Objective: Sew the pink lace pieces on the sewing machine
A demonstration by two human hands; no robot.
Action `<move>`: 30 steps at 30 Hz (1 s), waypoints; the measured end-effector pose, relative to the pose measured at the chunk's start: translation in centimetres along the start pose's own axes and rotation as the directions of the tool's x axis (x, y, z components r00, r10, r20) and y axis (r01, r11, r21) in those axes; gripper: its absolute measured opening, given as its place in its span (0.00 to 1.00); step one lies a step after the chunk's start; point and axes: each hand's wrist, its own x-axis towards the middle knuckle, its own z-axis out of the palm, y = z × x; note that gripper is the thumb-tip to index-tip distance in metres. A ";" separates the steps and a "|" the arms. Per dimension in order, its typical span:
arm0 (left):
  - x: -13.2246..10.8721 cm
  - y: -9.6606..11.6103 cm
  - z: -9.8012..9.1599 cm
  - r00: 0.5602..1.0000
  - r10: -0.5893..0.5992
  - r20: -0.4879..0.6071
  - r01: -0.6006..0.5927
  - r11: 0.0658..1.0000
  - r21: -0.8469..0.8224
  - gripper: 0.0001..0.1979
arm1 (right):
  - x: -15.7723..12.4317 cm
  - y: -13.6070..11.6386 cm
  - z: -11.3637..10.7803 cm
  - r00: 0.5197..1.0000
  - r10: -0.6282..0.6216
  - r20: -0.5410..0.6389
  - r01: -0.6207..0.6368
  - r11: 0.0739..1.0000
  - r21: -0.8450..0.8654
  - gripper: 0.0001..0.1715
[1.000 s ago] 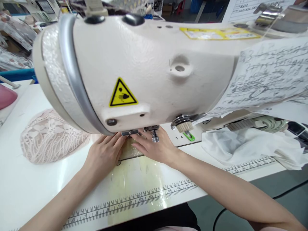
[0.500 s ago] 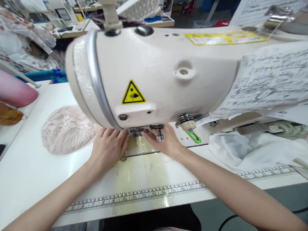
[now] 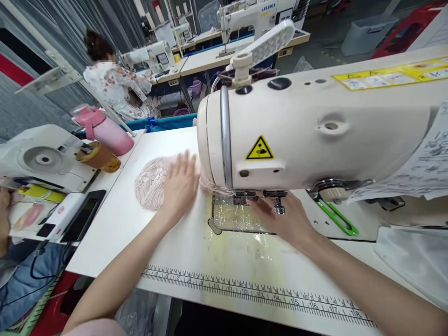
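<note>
A cream sewing machine (image 3: pixel 315 130) fills the middle and right of the head view. My right hand (image 3: pixel 283 219) rests on the metal needle plate (image 3: pixel 231 219), fingertips at the presser foot (image 3: pixel 276 203); whether it pinches anything there is hidden. My left hand (image 3: pixel 180 186) is spread flat, fingers apart, on or just over a pile of pale pink lace pieces (image 3: pixel 152 182) left of the machine head.
A printed ruler strip (image 3: pixel 245 291) runs along the white table's front edge. Green thread snips (image 3: pixel 338 219) lie under the machine arm; white fabric (image 3: pixel 413 256) is at the right. A pink bottle (image 3: pixel 105 130), brown cup and black phone (image 3: pixel 82 217) stand left. A person sits at a far machine.
My left hand has left the presser foot and swung left onto the pink lace pile. The view has panned left and up; my right hand stays at the foot.
</note>
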 end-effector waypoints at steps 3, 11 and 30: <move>-3.2 -1.8 -0.1 0.983 -0.180 -0.039 0.179 0.984 -0.019 0.26 | 0.1 0.2 0.2 0.999 -0.041 -0.021 0.041 0.999 -0.015 0.16; -5.5 -3.6 -2.0 0.960 -0.257 -0.107 0.218 0.933 -0.287 0.21 | 0.5 0.2 -0.2 0.994 -0.108 0.036 0.110 0.991 -0.074 0.16; -6.0 8.9 -1.9 0.916 0.399 0.047 -0.375 0.891 -0.256 0.22 | 0.8 0.7 -1.2 0.893 -0.441 0.084 0.449 0.886 -0.115 0.18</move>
